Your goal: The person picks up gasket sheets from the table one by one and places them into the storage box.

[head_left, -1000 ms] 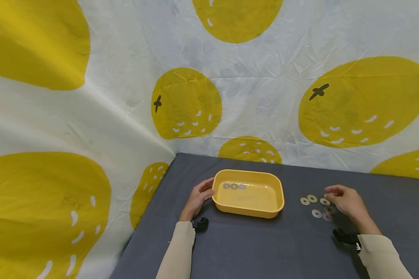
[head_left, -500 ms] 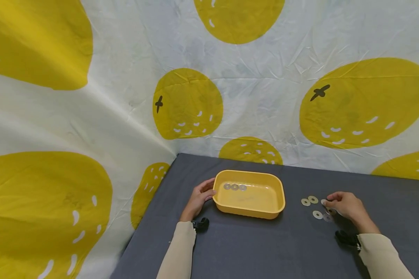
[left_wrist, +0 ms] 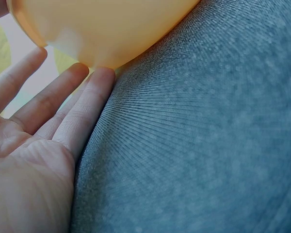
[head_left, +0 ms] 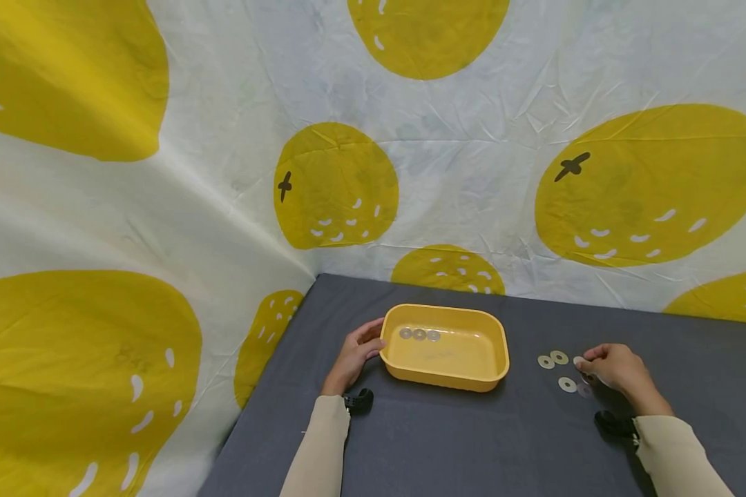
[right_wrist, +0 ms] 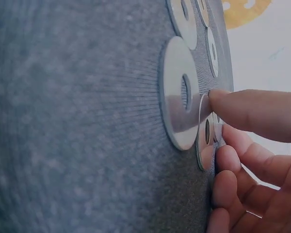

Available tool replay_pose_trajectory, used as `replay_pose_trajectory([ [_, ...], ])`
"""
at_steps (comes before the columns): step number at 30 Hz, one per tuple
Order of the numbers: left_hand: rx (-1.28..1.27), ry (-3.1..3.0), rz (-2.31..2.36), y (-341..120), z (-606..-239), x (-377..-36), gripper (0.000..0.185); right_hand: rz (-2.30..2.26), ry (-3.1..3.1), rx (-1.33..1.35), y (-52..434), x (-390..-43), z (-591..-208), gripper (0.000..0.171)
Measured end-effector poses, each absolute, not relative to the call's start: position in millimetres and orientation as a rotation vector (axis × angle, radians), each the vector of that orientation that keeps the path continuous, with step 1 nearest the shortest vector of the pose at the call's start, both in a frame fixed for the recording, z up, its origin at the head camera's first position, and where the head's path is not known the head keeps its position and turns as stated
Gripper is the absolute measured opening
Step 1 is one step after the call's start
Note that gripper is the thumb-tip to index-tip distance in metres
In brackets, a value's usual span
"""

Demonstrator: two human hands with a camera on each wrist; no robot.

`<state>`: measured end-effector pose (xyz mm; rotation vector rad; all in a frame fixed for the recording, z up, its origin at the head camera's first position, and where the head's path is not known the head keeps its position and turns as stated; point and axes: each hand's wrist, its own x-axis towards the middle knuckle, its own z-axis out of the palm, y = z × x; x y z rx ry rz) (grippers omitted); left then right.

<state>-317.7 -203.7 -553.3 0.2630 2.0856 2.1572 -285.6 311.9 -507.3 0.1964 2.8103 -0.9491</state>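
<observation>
My left hand (head_left: 351,355) is at the left end of a yellow plastic basin (head_left: 444,378). In the left wrist view, nearly straight fingers (left_wrist: 72,114) touch the basin's outer wall (left_wrist: 121,29). Three metal washers (head_left: 419,335) lie in a row inside, near the back left. To the right of the basin, my right hand (head_left: 618,366) is down at a group of flat metal washers (head_left: 559,357) on the cloth. Its thumb and forefinger pinch the edge of one washer (head_left: 578,361), partly hidden by the fingers. Another washer (right_wrist: 179,92) lies closest to the right wrist camera.
A dark grey cloth (head_left: 441,442) covers the table. Behind and to the left hangs a white curtain (head_left: 460,186) with yellow fruit prints. Black wrist cameras sit under both wrists, below beige sleeves (head_left: 317,449).
My right hand has come down and slightly toward me, its thumb and forefinger closing on a washer. The left hand stays at the basin. The head view has shifted slightly.
</observation>
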Motion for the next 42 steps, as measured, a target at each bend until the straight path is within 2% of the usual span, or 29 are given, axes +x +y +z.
replay_pose_trajectory([
  [4, 0.261, 2.081, 2.156, -203.8, -553.3, -316.8, 0.054, -0.952, 2.838, 0.158, 311.0, -285.7, -508.1, 0.029],
  [11, 0.246, 2.081, 2.154, -202.9, -551.5, -315.2, 0.054, -0.919, 2.836, 0.249, 310.3, -285.0, -506.1, 0.042],
  [16, 0.255, 2.082, 2.157, -202.5, -550.1, -315.4, 0.054, -0.918, 2.81, 0.263, 311.8, -286.1, -505.7, 0.042],
  [36, 0.249, 2.076, 2.15, -203.0, -549.8, -315.5, 0.054, -0.982, 2.926, 0.008, 319.0, -291.0, -516.6, 0.036],
  [42, 0.246, 2.083, 2.147, -203.1, -550.8, -315.9, 0.055, -1.054, 2.954, 0.013, 316.7, -288.0, -517.3, 0.038],
])
